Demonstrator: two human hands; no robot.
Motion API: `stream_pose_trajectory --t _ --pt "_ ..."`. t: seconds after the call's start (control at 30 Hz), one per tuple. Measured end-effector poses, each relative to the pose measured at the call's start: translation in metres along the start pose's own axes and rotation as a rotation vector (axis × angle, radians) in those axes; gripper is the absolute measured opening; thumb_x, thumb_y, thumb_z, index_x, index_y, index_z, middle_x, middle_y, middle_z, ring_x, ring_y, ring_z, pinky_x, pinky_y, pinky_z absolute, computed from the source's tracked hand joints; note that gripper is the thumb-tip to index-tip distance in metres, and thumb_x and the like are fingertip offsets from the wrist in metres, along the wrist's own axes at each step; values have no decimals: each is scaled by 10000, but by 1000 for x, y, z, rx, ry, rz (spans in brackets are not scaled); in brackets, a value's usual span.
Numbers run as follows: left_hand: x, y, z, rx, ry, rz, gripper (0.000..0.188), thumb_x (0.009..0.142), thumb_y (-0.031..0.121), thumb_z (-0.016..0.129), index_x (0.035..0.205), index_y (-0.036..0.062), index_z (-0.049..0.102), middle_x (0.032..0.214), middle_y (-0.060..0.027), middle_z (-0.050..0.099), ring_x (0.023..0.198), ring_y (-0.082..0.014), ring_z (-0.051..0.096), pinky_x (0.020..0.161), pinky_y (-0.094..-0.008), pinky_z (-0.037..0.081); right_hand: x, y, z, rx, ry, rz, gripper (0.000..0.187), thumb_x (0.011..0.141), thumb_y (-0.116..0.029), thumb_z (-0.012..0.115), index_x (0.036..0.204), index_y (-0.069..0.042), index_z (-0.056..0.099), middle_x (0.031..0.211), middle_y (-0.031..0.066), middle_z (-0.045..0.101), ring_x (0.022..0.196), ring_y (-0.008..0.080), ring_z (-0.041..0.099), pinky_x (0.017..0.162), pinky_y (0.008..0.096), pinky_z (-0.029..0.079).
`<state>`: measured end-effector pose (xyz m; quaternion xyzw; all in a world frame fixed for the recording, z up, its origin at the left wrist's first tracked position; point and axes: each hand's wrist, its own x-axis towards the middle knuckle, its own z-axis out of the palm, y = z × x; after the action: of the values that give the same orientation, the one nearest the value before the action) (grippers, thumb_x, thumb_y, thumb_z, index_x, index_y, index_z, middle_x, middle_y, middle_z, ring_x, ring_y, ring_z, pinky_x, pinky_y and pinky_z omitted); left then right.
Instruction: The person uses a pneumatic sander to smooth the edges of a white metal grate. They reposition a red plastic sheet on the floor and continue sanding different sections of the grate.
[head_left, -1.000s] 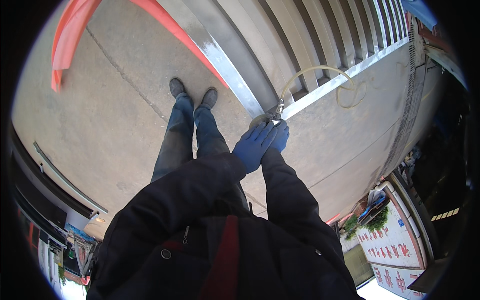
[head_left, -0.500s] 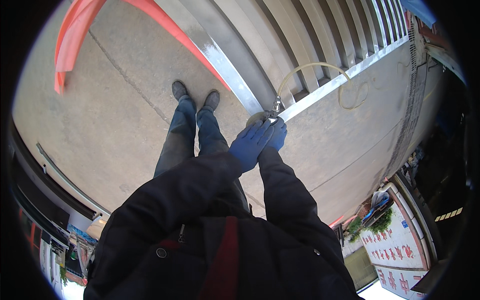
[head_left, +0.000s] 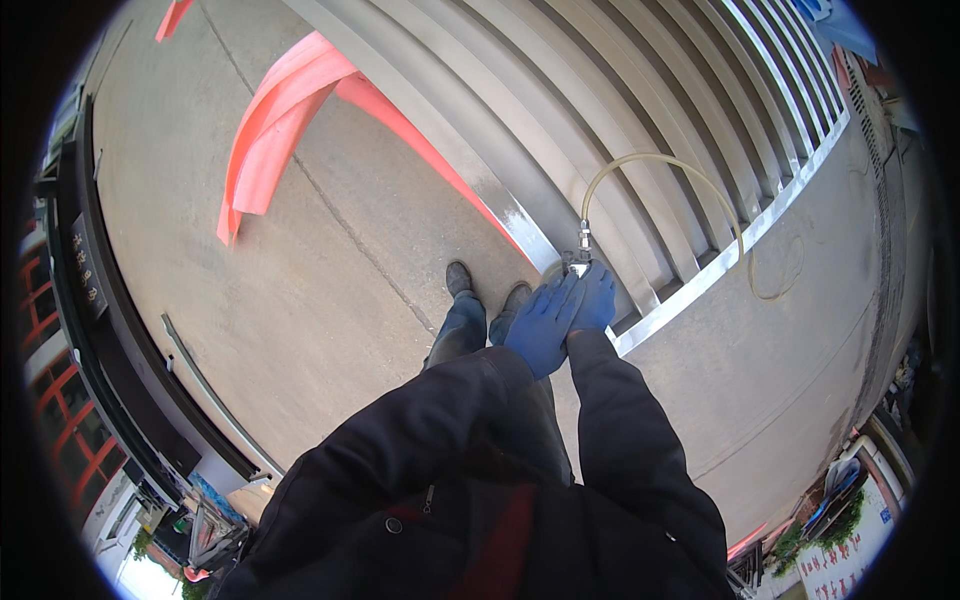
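Both my hands wear blue gloves and are closed together on an air sander [head_left: 577, 264], mostly hidden under them. My left hand [head_left: 545, 325] lies with its fingers over the tool, against my right hand [head_left: 597, 298]. A metal fitting [head_left: 585, 232] joins the sander to a clear yellowish air hose [head_left: 665, 158], which arches over the slats. Under the tool is the near end of a large slatted metal panel [head_left: 520, 225], close to where its left edge bar meets the shiny end bar [head_left: 680, 303]. My hands cover that corner; the sander's disc barely shows.
Pink-red foam strips [head_left: 275, 140] lie under and beside the panel's left edge. My shoes [head_left: 460, 278] stand on the concrete floor [head_left: 350, 280] just left of the panel. A long thin metal bar [head_left: 215, 390] lies at the left. Beyond the panel, a drain grating [head_left: 880, 190] runs along the right.
My view has turned and shifted, so more of the panel and foam shows. The sander, under both hands, has moved from the panel's corner a little along its left edge bar.
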<state>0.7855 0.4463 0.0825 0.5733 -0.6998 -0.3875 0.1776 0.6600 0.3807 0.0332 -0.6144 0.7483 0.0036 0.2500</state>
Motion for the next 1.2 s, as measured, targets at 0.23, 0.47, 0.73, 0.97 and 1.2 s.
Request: stream_pose_trajectory --t 0.23,0.47,0.73,0.97,1.2 --pt "25 -35 -53 61 -7 -11 937 897 173 735 1734 20 342 1792 -229 332 1680 -434 265 1384 -538 193 41 -46 29 213 -72 69 426 1015 -303 719 1339 -55 595 1290 223 684 1218 431 683 1006 524 580" --pt "40 -106 -125 193 -57 94 905 910 174 705 1734 42 356 1797 -195 340 1682 -412 265 1378 -510 221 59 -120 70 403 128 58 355 1021 -324 720 1223 -40 653 1201 237 711 1157 423 700 935 541 569" --pt "68 -197 -227 180 -32 144 911 904 191 721 1730 45 366 1778 -189 375 1652 -418 329 1364 -515 264 97 -254 88 447 224 46 317 1034 -328 717 1154 -40 662 1083 225 710 1074 415 703 899 552 552" --pt "85 -251 -285 100 15 157 898 901 142 708 1732 57 375 1773 -187 383 1656 -421 323 1370 -523 246 132 -335 98 244 168 124 379 1008 -380 761 1141 -39 663 1090 218 712 1071 417 700 917 549 557" --pt "114 -283 -340 66 -29 108 882 907 110 692 1728 36 377 1769 -193 386 1667 -401 309 1375 -501 236 170 -396 102 178 128 71 362 994 -342 768 1175 -49 657 1142 205 715 1107 403 695 933 534 566"
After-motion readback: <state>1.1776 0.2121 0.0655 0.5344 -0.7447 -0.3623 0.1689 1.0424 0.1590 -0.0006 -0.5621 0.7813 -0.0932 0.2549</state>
